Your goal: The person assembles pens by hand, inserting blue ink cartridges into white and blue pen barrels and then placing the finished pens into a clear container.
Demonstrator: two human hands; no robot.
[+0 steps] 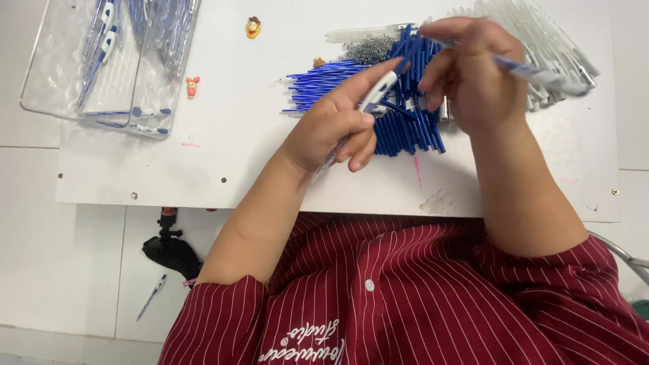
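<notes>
From the head camera I look down on a white board surface (203, 162) where pen parts lie heaped. My left hand (338, 128) is curled around a clear, white-tipped plastic pen barrel (376, 91), thumb and forefinger pinching it near the tip while the other fingers fold under it. My right hand (473, 74) is closed on a slim blue-and-clear pen (534, 71) that sticks out to the right, over a fan of clear plastic pen tubes (541, 34). Between and below the hands sits a pile of dark blue pen pieces (405, 115), with a sheaf of thin blue refills (324, 81) just to its left and a small heap of grey metal springs (368, 49) behind it. I judge this to be the fitting stage of pen assembly — one part in each hand, held close but apart, not yet joined. The next move would call for lining the two parts up end to end and keeping the barrel steady so nothing slips. At far left a clear plastic tray (40, 101) holds a few blue-and-white pens, and two small cartoon figure stickers (253, 28) sit on the surface near it. Below the surface edge — on the pale floor — a black clamp-like tool (169, 250) and a stray pen (152, 294) lie.
</notes>
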